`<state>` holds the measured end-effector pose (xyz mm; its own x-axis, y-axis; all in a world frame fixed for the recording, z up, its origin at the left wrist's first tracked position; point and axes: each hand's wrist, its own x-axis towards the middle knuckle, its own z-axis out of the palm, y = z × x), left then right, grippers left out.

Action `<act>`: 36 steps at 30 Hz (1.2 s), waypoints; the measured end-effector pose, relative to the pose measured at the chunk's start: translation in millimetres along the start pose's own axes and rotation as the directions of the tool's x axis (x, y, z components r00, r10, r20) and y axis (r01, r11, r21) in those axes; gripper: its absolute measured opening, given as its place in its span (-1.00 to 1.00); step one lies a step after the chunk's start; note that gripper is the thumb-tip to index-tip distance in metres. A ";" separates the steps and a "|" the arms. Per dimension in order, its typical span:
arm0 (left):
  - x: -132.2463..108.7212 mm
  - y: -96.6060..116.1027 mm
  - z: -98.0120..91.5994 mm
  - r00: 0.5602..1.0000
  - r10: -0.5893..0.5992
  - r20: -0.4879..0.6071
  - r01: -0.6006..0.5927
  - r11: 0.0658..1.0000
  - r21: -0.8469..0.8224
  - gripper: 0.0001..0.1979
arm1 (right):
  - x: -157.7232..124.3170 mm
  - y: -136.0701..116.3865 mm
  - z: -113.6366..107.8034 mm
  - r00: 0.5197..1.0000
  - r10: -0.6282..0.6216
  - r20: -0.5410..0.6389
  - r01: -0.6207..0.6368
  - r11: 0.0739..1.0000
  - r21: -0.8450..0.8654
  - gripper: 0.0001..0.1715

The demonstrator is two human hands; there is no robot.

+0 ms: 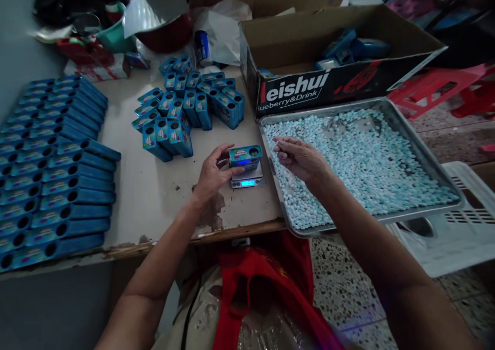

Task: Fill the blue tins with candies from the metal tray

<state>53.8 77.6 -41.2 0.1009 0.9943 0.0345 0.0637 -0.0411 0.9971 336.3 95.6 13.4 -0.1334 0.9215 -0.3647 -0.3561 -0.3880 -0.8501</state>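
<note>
A small blue printed box point(245, 157) with a round hole in its top rests on a little digital scale point(247, 182) whose display glows blue. My left hand point(217, 170) grips this box from the left side, thumb along the front. Right of the scale lies a metal tray point(276, 172) spread with small pale blue and white candies point(371, 169). Over the tray's left part, my right hand point(299, 156) is closed, thumb and fingertips pressed together. Whatever is between those fingertips is too small to make out.
Upright blue boxes point(166, 133) cluster behind the scale, and rows of them point(65, 185) fill the table's left side. A cardboard carton point(309, 89) holding blue packs stands behind the tray. The tray overhangs the table's front edge point(247, 230) above a white plastic crate point(456, 236).
</note>
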 end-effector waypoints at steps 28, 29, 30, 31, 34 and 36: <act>-22.5 27.8 -64.4 0.982 0.010 -0.186 0.007 0.996 0.091 -0.56 | -4.4 -57.7 48.0 0.979 0.007 0.203 0.120 0.786 -0.606 -0.73; -22.4 27.1 -63.9 0.983 0.009 -0.184 0.009 0.995 0.096 -0.56 | -4.1 -57.1 47.9 0.979 0.005 0.205 0.122 0.788 -0.604 -0.72; -22.2 26.3 -63.4 0.984 0.008 -0.181 0.010 0.995 0.098 -0.57 | -3.9 -56.5 48.0 0.979 0.004 0.205 0.123 0.788 -0.604 -0.72; -22.0 25.4 -62.8 0.984 0.008 -0.177 0.010 0.995 0.099 -0.57 | -3.9 -55.8 48.5 0.979 0.002 0.204 0.125 0.785 -0.607 -0.72; -20.4 23.0 -61.6 0.986 0.000 -0.165 0.016 0.995 0.096 -0.55 | -4.1 -54.8 52.1 0.977 0.000 0.214 0.143 0.745 -0.652 -0.76; -18.6 22.3 -60.5 0.988 -0.001 -0.154 0.017 0.995 0.101 -0.52 | -3.5 -55.8 54.7 0.970 -0.010 0.243 0.182 0.693 -0.698 -0.81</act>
<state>-6.8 64.2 -15.5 -0.0535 0.9976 0.0431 0.1656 -0.0337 0.9856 306.1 114.8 82.9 -0.3504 0.9017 -0.2532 0.3744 -0.1129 -0.9204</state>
